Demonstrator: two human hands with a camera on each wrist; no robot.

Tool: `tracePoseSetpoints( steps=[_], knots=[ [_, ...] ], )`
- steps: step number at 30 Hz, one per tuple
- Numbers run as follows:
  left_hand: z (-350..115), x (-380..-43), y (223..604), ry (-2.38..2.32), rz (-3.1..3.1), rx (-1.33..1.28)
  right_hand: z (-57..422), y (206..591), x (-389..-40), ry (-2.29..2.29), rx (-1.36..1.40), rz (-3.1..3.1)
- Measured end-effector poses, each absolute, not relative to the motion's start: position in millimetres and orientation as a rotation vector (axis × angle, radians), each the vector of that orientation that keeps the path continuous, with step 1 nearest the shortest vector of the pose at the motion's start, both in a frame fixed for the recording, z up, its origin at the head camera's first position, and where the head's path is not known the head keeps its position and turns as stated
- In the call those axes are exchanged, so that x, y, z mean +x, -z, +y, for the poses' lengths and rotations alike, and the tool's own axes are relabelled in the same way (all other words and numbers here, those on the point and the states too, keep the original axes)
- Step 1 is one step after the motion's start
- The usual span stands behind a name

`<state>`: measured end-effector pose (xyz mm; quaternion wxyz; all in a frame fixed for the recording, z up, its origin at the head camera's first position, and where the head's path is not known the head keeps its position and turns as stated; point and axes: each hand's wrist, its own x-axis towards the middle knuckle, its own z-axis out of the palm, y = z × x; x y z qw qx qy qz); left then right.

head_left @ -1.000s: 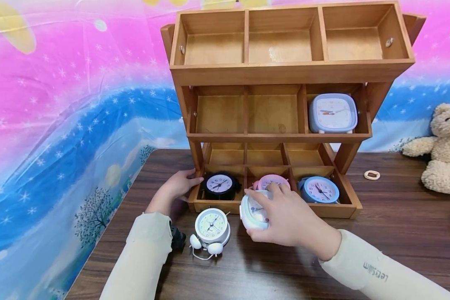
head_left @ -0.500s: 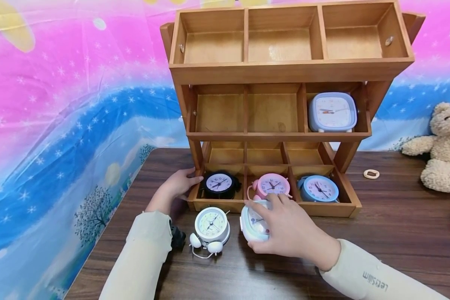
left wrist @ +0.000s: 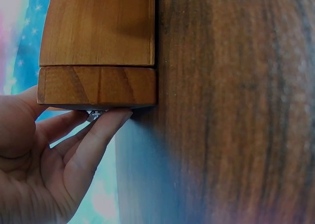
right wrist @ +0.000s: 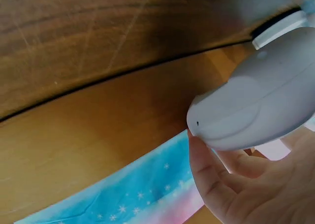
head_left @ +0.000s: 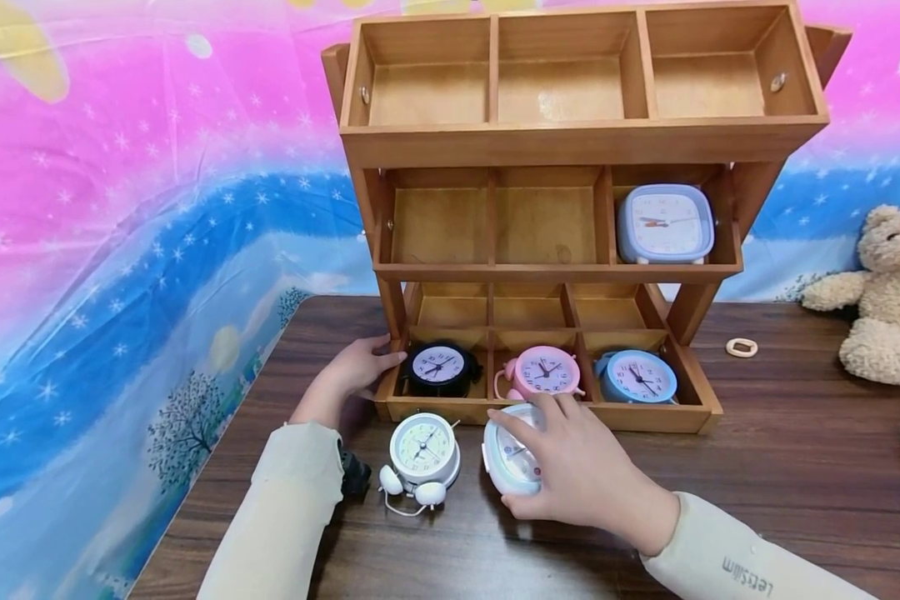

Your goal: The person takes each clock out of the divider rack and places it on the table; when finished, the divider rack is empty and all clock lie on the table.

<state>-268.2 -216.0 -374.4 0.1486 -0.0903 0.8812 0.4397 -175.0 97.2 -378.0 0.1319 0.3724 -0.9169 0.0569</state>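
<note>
My right hand (head_left: 581,471) grips a pale white-and-light-blue alarm clock (head_left: 512,454) by its edge, thumb below and fingers above. It is over the table just in front of the rack's lowest tray. In the right wrist view the clock's smooth pale casing (right wrist: 256,103) shows beside the tray's wooden front. My left hand (head_left: 348,375) rests its fairly straight fingers against the left end of the wooden rack (head_left: 585,146). A small metal fastener (left wrist: 93,115) shows by those fingertips. Left of the held clock lies a white twin-bell alarm clock (head_left: 422,454), bells toward me.
Lowest-tray compartments hold a black clock (head_left: 438,371), a pink clock (head_left: 546,372) and a blue clock (head_left: 639,379). A lavender square clock (head_left: 666,223) sits in the middle tier's right compartment. A teddy bear (head_left: 888,292) and a small wooden ring (head_left: 741,347) are at right.
My right hand and the held clock have moved down toward me, away from the tray, uncovering the pink clock's face. My left hand stays at the rack's end.
</note>
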Motion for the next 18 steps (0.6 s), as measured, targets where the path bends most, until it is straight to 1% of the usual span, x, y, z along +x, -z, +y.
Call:
tracePoseSetpoints(
  steps=[18],
  knots=[
    [-215,-268,374,-1.242,2.552,-0.260,99,395,-172,-0.120,1.085,-2.593]
  ],
)
